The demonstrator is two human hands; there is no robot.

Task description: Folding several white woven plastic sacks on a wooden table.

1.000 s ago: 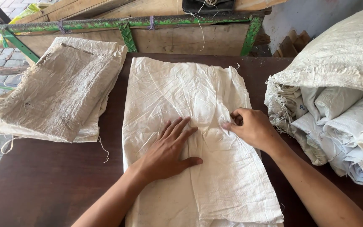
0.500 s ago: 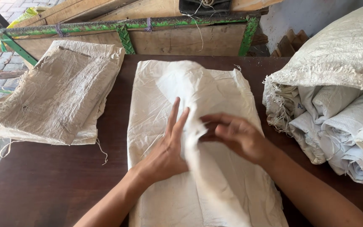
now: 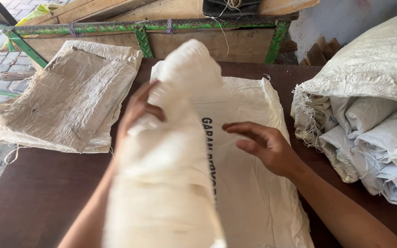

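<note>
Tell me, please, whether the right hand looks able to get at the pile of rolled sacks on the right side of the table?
Probably yes. The right hand hovers open over the flat white sack, holding nothing, and only bare table lies between it and the rolled sacks. The left hand alone grips the lifted sack.

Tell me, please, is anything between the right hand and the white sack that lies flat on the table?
Nothing visible. The right hand hovers directly over the flat white sack. The lifted sack in the left hand is off to its left side.
</note>
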